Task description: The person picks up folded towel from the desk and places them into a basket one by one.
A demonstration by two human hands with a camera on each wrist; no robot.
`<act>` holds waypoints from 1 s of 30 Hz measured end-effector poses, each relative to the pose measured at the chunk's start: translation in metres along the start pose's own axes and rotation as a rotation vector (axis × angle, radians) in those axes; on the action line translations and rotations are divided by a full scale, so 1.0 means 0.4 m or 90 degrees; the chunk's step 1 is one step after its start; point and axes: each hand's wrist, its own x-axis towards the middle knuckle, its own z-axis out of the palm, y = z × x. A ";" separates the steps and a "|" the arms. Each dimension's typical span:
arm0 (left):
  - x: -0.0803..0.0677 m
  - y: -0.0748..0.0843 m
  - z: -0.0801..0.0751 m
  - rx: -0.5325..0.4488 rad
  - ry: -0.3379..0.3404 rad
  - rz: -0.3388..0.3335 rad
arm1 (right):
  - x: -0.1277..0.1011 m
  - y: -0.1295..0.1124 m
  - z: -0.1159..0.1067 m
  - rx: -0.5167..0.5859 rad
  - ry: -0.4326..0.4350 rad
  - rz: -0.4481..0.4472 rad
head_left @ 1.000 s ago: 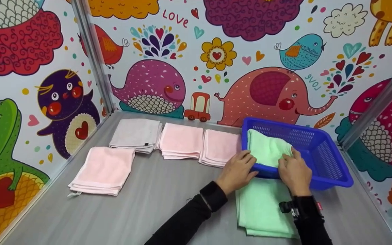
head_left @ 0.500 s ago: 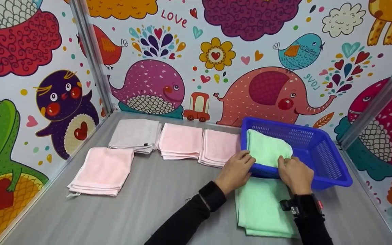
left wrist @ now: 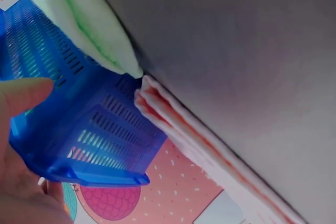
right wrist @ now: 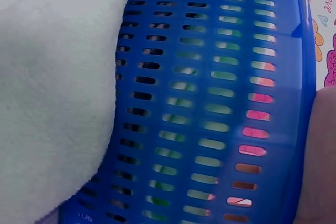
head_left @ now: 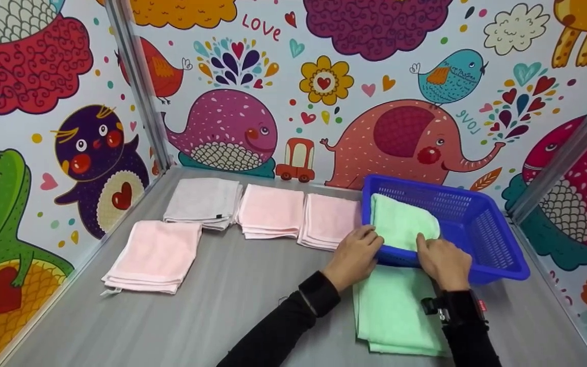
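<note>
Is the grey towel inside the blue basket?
No, the grey towel lies on the table, well apart from the blue basket.

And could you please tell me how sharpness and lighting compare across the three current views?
Head: bright, blue basket fairly crisp; left wrist: dimmer, table murky grey, image soft; right wrist: close-up green towel blurred, its colour washed out.

your head view is bright and evenly lit, with a soft, faint shadow beneath the blue basket (head_left: 502,271) and pale streaks of sheen along the grey table (head_left: 222,316). your left wrist view is dimmer and slightly blurred, the table dark there. in your right wrist view, the green towel (right wrist: 58,103) looks washed out and out of focus.
</note>
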 end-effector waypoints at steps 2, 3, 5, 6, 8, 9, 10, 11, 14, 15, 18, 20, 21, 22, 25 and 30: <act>0.000 0.000 0.000 -0.009 -0.016 -0.002 | -0.003 -0.003 0.005 0.009 0.025 0.003; 0.001 -0.001 -0.001 -0.014 -0.026 -0.002 | -0.004 -0.004 0.007 0.015 0.040 0.004; 0.001 -0.004 -0.004 -0.032 -0.046 0.000 | -0.006 -0.008 0.012 0.023 0.073 0.007; 0.002 -0.007 -0.006 -0.046 -0.055 0.001 | -0.006 -0.010 0.013 0.027 0.089 0.006; 0.004 -0.015 -0.012 -0.087 -0.066 0.006 | -0.006 -0.013 0.016 0.035 0.124 0.001; 0.004 -0.020 -0.015 -0.115 -0.066 0.007 | -0.005 -0.014 0.018 0.038 0.141 -0.005; 0.005 -0.027 -0.018 -0.144 -0.062 0.008 | -0.005 -0.015 0.020 0.041 0.156 -0.012; 0.004 -0.034 -0.023 -0.174 -0.055 0.008 | -0.004 -0.015 0.021 0.044 0.167 -0.020; -0.007 -0.057 -0.041 -0.249 -0.029 0.010 | -0.003 -0.017 0.026 0.053 0.180 -0.039; -0.013 -0.066 -0.049 -0.264 -0.023 0.010 | -0.003 -0.017 0.026 0.055 0.179 -0.044; -0.040 -0.093 -0.072 -0.291 -0.036 0.000 | -0.003 -0.019 0.024 0.068 0.171 -0.057; -0.055 -0.112 -0.085 -0.297 -0.073 -0.015 | -0.001 -0.019 0.022 0.075 0.170 -0.066; -0.062 -0.120 -0.090 -0.302 -0.098 -0.025 | -0.001 -0.019 0.021 0.077 0.168 -0.070; -0.068 -0.126 -0.095 -0.308 -0.126 -0.034 | -0.001 -0.019 0.020 0.080 0.167 -0.074; -0.079 -0.128 -0.100 -0.330 -0.214 -0.027 | 0.000 -0.017 0.018 0.080 0.159 -0.076; -0.079 -0.048 -0.101 -0.330 -0.316 0.087 | -0.002 -0.012 0.015 0.076 0.142 -0.064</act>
